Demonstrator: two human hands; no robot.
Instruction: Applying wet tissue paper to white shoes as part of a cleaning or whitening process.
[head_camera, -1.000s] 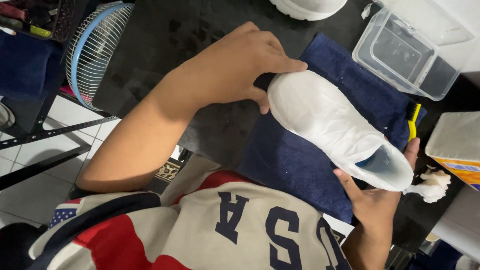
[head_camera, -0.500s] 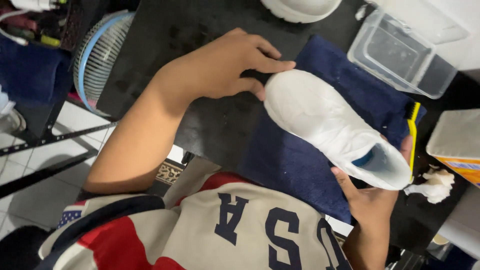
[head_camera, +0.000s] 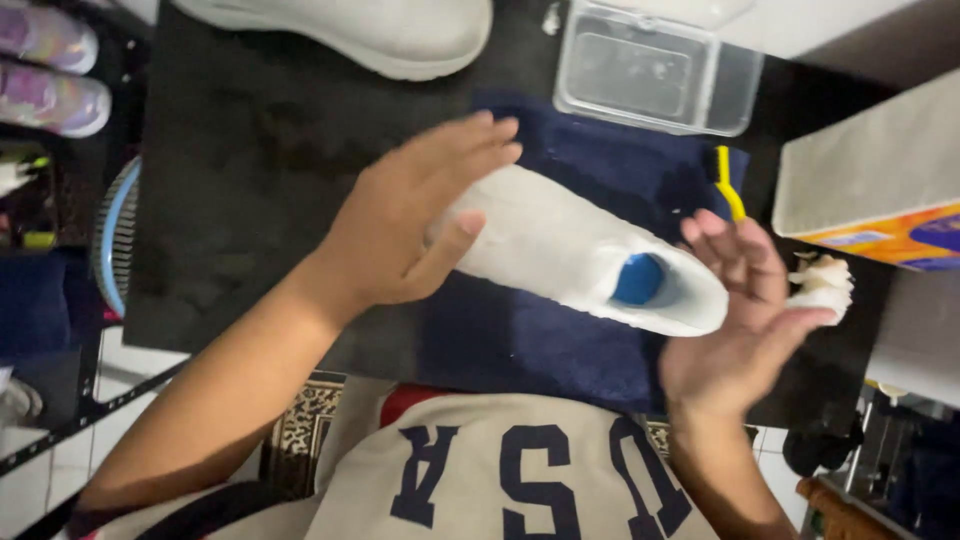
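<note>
A white shoe (head_camera: 560, 250) wrapped in white tissue lies on its side on a navy towel (head_camera: 520, 345). A blue patch shows inside its opening. My left hand (head_camera: 405, 225) is open, its flat palm and thumb against the toe end. My right hand (head_camera: 740, 315) is open too, its palm turned towards the heel opening and a little apart from it. Neither hand grips anything.
On the black table (head_camera: 250, 180) are a second white shoe (head_camera: 370, 30) at the far edge, a clear plastic container (head_camera: 655, 70), a yellow-handled brush (head_camera: 728, 185), a crumpled tissue (head_camera: 825, 285) and a tissue box (head_camera: 870, 190). A fan (head_camera: 110, 240) stands left of the table.
Both hands have let go of the shoe and opened. The right hand came out from under the heel, and the shoe now rests on the towel. The view shifted.
</note>
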